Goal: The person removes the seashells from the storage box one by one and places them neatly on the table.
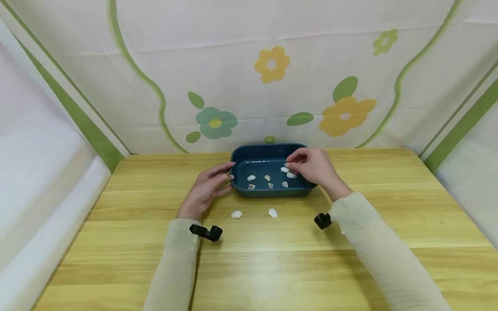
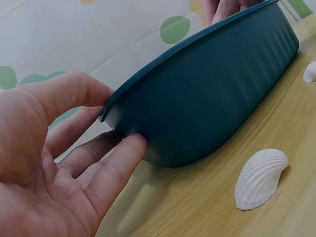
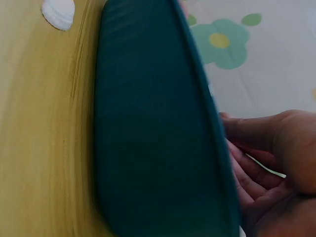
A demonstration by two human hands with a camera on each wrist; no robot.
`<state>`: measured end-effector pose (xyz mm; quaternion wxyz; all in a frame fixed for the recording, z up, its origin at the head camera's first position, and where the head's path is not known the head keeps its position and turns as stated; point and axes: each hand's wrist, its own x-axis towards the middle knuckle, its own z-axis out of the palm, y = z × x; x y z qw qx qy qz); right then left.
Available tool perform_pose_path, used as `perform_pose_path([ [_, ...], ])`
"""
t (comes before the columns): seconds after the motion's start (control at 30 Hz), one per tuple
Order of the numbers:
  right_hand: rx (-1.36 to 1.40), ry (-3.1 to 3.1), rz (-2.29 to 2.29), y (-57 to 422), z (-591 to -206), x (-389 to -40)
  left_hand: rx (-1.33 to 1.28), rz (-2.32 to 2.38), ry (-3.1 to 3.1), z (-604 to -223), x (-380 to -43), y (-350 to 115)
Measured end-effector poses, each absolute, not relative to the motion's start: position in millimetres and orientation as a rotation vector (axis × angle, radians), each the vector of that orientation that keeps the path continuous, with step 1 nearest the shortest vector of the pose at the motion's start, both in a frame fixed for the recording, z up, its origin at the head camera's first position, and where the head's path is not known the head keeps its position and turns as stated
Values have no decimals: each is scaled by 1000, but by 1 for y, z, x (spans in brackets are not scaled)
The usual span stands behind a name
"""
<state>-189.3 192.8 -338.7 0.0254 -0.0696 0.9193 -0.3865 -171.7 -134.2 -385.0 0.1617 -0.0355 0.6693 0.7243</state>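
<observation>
- The step in hand seemed to be placing seashells in the dark teal basin (image 1: 272, 193).
- The left hand (image 1: 206, 188) rested loosely spread fingers against its left end.
- The right hand (image 1: 315, 166) had thumb and finger close together at a white seashell (image 1: 285, 169) inside; whether they gripped it, I couldn't tell.
- Two loose seashells (image 1: 236, 214) lay on the worktop (image 1: 253, 268) in front; the next move likely called for lifting one over the near rim.
</observation>
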Motion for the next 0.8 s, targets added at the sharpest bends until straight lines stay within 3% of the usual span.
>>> perform_pose_path([
  [0.3,-105,2837,-1111,176,-351,-218,-99,2082,1910,-387,-172,-134],
  [0.8,26,2891,-1051,166,-363,-228,-106,2082,1902,-389,-173,-135],
])
